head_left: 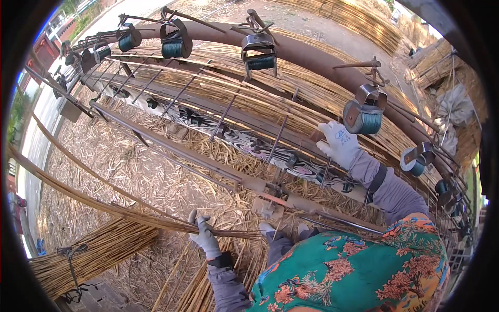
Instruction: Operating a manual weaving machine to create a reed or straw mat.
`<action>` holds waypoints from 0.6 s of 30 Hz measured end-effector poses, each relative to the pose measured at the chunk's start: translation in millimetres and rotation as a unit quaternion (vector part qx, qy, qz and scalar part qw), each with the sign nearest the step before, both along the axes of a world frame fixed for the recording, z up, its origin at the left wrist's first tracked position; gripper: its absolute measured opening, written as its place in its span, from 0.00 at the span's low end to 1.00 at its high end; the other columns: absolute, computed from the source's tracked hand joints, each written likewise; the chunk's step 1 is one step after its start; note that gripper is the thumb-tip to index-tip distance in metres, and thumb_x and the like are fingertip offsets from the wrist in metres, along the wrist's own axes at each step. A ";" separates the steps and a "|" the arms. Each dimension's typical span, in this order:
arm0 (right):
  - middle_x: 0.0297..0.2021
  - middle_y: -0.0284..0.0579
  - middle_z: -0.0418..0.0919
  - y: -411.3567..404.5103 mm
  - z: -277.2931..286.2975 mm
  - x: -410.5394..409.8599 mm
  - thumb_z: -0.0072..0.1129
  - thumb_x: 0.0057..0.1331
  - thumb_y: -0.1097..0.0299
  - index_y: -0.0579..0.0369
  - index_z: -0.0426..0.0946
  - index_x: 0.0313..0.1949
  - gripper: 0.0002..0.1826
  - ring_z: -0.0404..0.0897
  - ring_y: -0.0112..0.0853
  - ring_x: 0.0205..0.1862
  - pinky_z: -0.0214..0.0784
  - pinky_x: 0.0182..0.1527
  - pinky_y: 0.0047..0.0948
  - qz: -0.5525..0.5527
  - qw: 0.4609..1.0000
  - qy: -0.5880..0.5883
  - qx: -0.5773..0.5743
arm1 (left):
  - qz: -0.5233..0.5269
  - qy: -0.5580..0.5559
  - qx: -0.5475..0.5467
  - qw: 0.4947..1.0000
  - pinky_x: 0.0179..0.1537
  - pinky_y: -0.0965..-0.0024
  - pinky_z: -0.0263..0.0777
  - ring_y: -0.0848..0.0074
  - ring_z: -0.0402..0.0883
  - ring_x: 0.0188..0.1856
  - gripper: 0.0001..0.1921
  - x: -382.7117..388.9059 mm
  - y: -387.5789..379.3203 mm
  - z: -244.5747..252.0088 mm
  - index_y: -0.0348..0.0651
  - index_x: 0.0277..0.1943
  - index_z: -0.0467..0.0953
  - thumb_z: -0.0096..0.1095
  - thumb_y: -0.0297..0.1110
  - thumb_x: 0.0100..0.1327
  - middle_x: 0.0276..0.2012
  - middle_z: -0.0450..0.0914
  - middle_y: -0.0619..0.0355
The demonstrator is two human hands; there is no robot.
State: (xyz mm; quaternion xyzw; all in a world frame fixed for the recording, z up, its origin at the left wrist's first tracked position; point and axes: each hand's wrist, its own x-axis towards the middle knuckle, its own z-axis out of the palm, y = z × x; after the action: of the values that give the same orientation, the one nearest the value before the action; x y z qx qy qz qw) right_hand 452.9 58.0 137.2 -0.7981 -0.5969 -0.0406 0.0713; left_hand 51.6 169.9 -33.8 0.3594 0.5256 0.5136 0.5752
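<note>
My left hand (204, 235), in a pale work glove, is closed around a bundle of long thin reed stalks (156, 221). The stalks sweep up in a curve to the far left, and their short ends stick out past my hand toward my body. My right hand (340, 143), in a white glove bearing print, is at the reed-weaving frame, over a layer of stalks (288, 111). Thumb and forefinger are spread, with a small brown piece (316, 135) between them; whether they grip it is unclear. A spool of green wire (366, 121) hangs just beside that hand.
Several more wire spools (177, 46) hang from a curved brown pipe (312, 58). Thin metal rods (225, 114) cross the frame above a patterned strip (249, 147). A metal rail (187, 150) runs nearer me. At lower left lies a tied reed bundle (97, 251); straw litters the ground (117, 156).
</note>
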 end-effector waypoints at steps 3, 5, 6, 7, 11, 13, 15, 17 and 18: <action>0.35 0.48 0.71 -13.0 -14.0 24.3 0.55 0.60 0.60 0.54 0.69 0.45 0.17 0.74 0.45 0.42 0.67 0.40 0.41 -0.056 0.993 -0.032 -0.095 | -0.021 0.011 0.016 1.000 0.16 0.84 0.54 0.88 0.62 0.14 0.17 10.9 -0.5 0.6 0.31 0.55 0.68 0.50 0.26 0.65 0.29 0.77 0.54; 0.34 0.49 0.71 -14.0 -22.0 34.2 0.54 0.60 0.59 0.53 0.69 0.43 0.15 0.74 0.45 0.41 0.68 0.38 0.41 -0.077 0.991 0.008 -0.110 | -0.028 0.011 0.021 0.999 0.16 0.84 0.54 0.88 0.62 0.14 0.17 17.8 -2.6 0.7 0.31 0.55 0.68 0.50 0.26 0.65 0.29 0.77 0.55; 0.32 0.48 0.73 -13.1 -18.5 27.7 0.54 0.61 0.59 0.53 0.69 0.44 0.15 0.76 0.45 0.37 0.69 0.35 0.41 -0.044 0.994 -0.063 -0.074 | -0.032 0.009 0.017 0.999 0.16 0.84 0.54 0.88 0.62 0.14 0.17 17.8 -4.1 0.1 0.31 0.55 0.68 0.50 0.26 0.65 0.29 0.77 0.55; 0.32 0.48 0.73 -10.7 -18.4 24.0 0.54 0.61 0.59 0.53 0.69 0.44 0.15 0.76 0.45 0.37 0.69 0.35 0.41 -0.043 0.995 -0.059 -0.074 | -0.037 0.007 0.013 0.999 0.16 0.84 0.54 0.88 0.62 0.15 0.17 17.4 -6.0 0.2 0.31 0.56 0.68 0.50 0.26 0.65 0.29 0.77 0.55; 0.27 0.45 0.76 -12.5 -30.8 43.3 0.54 0.62 0.59 0.54 0.67 0.44 0.15 0.79 0.42 0.29 0.69 0.30 0.42 -0.013 0.994 -0.103 0.018 | -0.039 0.013 -0.006 0.999 0.16 0.85 0.53 0.88 0.62 0.15 0.16 24.7 -12.1 13.0 0.32 0.55 0.69 0.50 0.26 0.65 0.29 0.77 0.56; 0.39 0.44 0.78 -5.3 -32.5 45.8 0.61 0.54 0.60 0.51 0.73 0.45 0.20 0.78 0.43 0.43 0.71 0.41 0.42 -0.022 0.984 -0.177 0.003 | -0.045 0.008 0.000 0.999 0.17 0.84 0.53 0.87 0.62 0.15 0.16 23.6 -13.1 11.1 0.32 0.55 0.69 0.50 0.26 0.65 0.29 0.76 0.57; 0.27 0.45 0.71 0.2 -31.1 49.3 0.58 0.58 0.63 0.53 0.69 0.41 0.14 0.75 0.43 0.33 0.66 0.34 0.42 -0.002 0.986 -0.167 0.003 | -0.052 0.001 0.004 0.999 0.17 0.84 0.54 0.87 0.61 0.15 0.16 21.6 -13.9 8.9 0.33 0.55 0.69 0.51 0.26 0.65 0.29 0.76 0.57; 0.27 0.45 0.68 4.3 -35.1 48.7 0.59 0.57 0.64 0.53 0.71 0.40 0.13 0.73 0.42 0.33 0.64 0.34 0.43 -0.039 0.994 -0.102 0.029 | -0.041 0.005 0.017 0.999 0.17 0.83 0.54 0.87 0.61 0.15 0.16 18.1 -13.2 6.6 0.33 0.55 0.69 0.51 0.26 0.65 0.29 0.76 0.57; 0.33 0.48 0.73 7.7 -25.9 44.2 0.59 0.58 0.63 0.54 0.71 0.45 0.17 0.75 0.44 0.38 0.67 0.40 0.43 -0.069 0.995 -0.069 0.002 | -0.040 -0.011 0.015 0.999 0.17 0.84 0.55 0.88 0.63 0.16 0.16 14.5 -12.7 6.8 0.32 0.56 0.68 0.51 0.24 0.65 0.29 0.78 0.55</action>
State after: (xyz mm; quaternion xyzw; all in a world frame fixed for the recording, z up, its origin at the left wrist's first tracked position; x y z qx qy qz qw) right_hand 497.0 65.7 111.4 -0.8326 -0.5436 -0.1017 0.0286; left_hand 66.2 157.2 -27.0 0.3831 0.4969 0.5020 0.5952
